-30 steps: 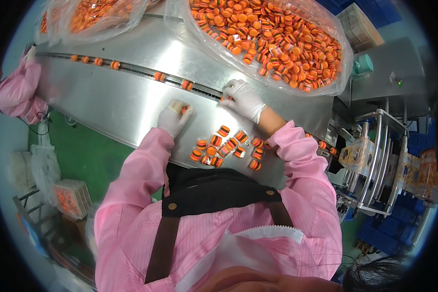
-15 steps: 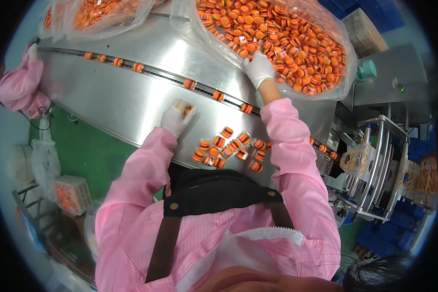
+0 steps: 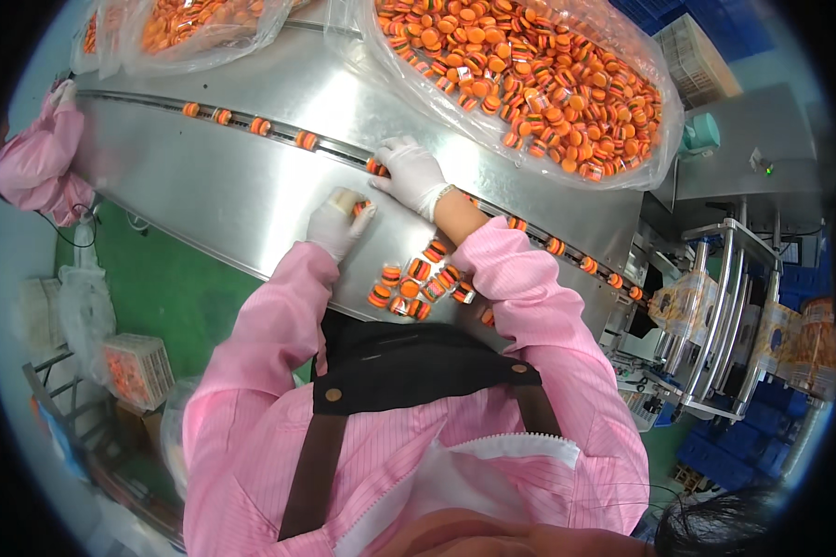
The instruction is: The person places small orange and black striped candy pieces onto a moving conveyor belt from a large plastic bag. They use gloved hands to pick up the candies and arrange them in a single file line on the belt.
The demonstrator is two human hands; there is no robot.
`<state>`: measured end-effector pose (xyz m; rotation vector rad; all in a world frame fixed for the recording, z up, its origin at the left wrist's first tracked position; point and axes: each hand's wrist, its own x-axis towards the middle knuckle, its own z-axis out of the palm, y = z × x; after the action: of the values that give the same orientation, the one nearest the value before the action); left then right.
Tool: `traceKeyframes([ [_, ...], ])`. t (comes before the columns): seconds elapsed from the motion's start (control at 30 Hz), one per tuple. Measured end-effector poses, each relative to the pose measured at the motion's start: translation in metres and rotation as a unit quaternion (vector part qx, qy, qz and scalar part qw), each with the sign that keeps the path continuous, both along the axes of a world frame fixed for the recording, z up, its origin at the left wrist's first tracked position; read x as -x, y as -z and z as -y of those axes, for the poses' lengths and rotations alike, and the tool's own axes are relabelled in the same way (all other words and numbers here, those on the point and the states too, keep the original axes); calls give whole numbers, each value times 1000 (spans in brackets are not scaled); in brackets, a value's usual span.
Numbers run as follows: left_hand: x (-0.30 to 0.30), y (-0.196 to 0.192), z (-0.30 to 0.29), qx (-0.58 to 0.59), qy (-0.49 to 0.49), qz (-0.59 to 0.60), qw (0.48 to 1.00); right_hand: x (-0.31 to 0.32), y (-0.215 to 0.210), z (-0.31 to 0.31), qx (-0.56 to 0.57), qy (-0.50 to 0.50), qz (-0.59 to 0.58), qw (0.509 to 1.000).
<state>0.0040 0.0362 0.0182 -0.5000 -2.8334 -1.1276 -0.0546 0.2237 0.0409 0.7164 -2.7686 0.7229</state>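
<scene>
Both my hands wear white gloves. My left hand [image 3: 337, 226] rests over the steel table [image 3: 241, 186], its fingers closed on a small burger-shaped candy [image 3: 361, 208] with orange ends. Across the narrow conveyor track [image 3: 339, 156] reaches my right hand [image 3: 412, 174], fingertips closed at another burger-shaped candy [image 3: 375, 167] in the track. More candies [image 3: 306, 140] sit spaced along the track on both sides of that hand. Close to my apron lies a loose group of wrapped candies [image 3: 410, 288], partly covered by my right sleeve.
A big clear bag [image 3: 664, 158] full of candies lies open beyond the track, with another bag [image 3: 269, 37] at far left. A packing machine [image 3: 715, 316] with rollers and film stands right. A person in pink [image 3: 42, 148] is at the track's left end.
My right hand has come from the big bag back to the track, moving left and nearer. Candies on the track have shifted, with more now on its right stretch. My left hand stays put.
</scene>
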Motion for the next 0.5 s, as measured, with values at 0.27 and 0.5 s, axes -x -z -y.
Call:
traceKeyframes([
  [0.27, -1, 5, 1, -10, -3, -4, 1000, 50, -25, -89, 16, 332, -50, 942],
  [0.5, 0, 6, 1, -8, -2, -8, 1000, 60, -10, -104, -55, 300, 48, 951],
])
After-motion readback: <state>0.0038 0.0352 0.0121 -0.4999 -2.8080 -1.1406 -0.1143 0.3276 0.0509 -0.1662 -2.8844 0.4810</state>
